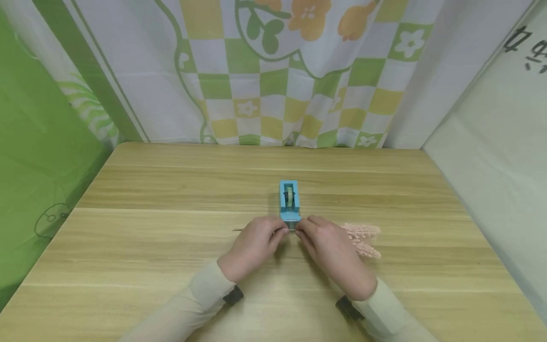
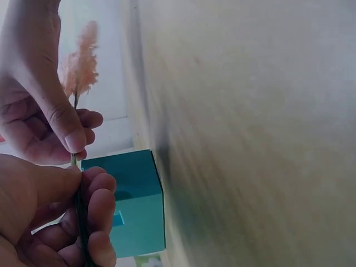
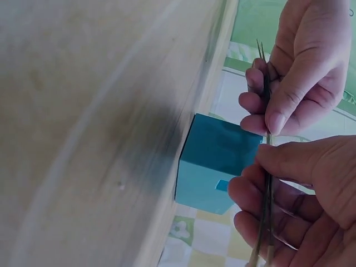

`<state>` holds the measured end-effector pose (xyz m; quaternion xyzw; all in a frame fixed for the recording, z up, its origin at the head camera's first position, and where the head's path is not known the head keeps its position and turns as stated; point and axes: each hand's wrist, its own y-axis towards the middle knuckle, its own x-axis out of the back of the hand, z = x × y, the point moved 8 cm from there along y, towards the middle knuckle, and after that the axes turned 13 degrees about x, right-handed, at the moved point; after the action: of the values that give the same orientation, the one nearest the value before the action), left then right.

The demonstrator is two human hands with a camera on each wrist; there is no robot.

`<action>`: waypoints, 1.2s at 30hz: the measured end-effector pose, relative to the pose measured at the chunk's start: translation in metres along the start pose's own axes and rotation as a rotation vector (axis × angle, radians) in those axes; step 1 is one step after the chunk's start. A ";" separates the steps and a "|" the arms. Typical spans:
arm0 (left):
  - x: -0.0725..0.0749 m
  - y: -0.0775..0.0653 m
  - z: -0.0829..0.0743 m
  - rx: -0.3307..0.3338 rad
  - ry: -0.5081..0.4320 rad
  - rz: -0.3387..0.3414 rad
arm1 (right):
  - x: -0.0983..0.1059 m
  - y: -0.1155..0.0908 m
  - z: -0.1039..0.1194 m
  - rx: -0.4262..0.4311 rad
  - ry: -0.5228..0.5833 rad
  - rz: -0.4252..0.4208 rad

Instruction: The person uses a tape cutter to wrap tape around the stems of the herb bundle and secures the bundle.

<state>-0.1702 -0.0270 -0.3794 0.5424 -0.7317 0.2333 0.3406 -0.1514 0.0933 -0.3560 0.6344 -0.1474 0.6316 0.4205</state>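
A blue tape dispenser [image 1: 290, 216] with a roll of tape [image 1: 289, 197] stands on the table in front of both hands. Thin stems of pink feathery flower sprays [image 1: 363, 232] run crosswise just before it, plumes to the right and bare stem ends [image 1: 237, 230] to the left. My left hand [image 1: 258, 240] pinches the stems [image 3: 261, 64] between thumb and curled fingers. Close beside it, my right hand [image 1: 333, 251] pinches the same stems nearer the plumes. In the left wrist view, a plume [image 2: 86, 61] shows beyond the right hand. Whether tape lies around the stems cannot be told.
The wooden table [image 1: 171, 190] reaches back to a checked, flowered curtain [image 1: 273, 85]. A green cloth [image 1: 38, 142] hangs at the left, and a pale wall sheet with dark writing [image 1: 504, 133] stands at the right.
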 end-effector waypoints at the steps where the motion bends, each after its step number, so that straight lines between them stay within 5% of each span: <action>1: 0.000 0.001 0.000 -0.004 -0.008 -0.003 | 0.000 0.000 0.000 -0.002 0.003 0.006; 15: 0.003 0.002 -0.004 -0.069 -0.028 0.011 | -0.008 0.011 -0.014 -0.219 0.302 0.108; 27: 0.002 0.003 -0.005 -0.078 -0.032 0.029 | -0.020 0.016 -0.020 -0.260 0.388 0.131; 36: 0.009 0.011 0.008 0.066 -0.045 0.106 | -0.023 0.016 -0.022 -0.259 0.412 0.133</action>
<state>-0.1844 -0.0347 -0.3776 0.5190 -0.7586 0.2630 0.2932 -0.1815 0.0922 -0.3750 0.4219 -0.1795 0.7499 0.4770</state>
